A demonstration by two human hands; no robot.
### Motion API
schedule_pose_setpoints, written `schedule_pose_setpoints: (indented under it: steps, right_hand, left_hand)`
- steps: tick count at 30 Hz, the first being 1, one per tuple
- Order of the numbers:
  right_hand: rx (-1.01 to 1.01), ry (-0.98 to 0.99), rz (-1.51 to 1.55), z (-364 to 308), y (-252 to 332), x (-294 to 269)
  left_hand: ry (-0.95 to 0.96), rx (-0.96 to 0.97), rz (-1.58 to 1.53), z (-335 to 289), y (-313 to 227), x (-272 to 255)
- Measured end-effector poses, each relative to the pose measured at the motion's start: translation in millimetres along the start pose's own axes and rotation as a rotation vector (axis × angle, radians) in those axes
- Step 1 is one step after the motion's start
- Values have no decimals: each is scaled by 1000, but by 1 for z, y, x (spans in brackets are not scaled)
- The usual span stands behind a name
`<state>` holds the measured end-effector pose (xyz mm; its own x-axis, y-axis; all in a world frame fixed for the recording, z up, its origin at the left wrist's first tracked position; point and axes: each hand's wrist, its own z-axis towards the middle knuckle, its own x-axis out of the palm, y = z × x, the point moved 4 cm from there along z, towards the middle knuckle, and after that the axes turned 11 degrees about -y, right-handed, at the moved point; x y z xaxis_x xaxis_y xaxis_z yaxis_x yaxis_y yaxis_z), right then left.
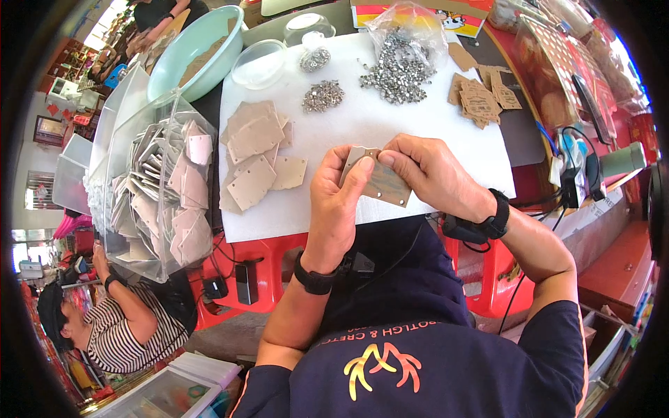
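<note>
A flat grey-brown card (385, 187) with small holes along its edge is held up over the near edge of the white sheet. My left hand (336, 198) pinches its left side, thumb on the front. At the card's top edge, my right hand (433, 173) presses thumb and fingers together; any small piece between them is hidden. To the left lies a loose heap of similar cards (254, 132). Beyond my hands are a small pile of shiny metal pieces (323, 96) and a larger metal pile (396, 76) spilling from a clear plastic bag (411, 24).
Brown printed cards (477, 101) lie at the right on the white sheet (334, 139). A clear bin (167, 244) full of cards stands left, below a pale green basin (162, 66). Cables (557, 188) hang at the right edge. Another person (132, 327) is at the left.
</note>
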<state>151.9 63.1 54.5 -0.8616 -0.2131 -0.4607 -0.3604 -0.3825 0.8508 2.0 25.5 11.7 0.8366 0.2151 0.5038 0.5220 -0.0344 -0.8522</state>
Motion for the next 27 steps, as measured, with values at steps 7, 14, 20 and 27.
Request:
schedule_pose_setpoints:
  steps: [7, 14, 20, 27]
  right_hand:
    - [-103, 23, -123, 10, 3, 1]
    - [-167, 56, -142, 14, 7, 1]
    - [-186, 57, -114, 18, 8, 1]
    - [-118, 98, -85, 27, 4, 0]
  left_hand:
    - [48, -82, -108, 0, 0, -6]
    - [106, -238, -264, 6, 7, -16]
    - [81, -337, -308, 7, 7, -12]
    - [42, -158, -175, 15, 1, -14]
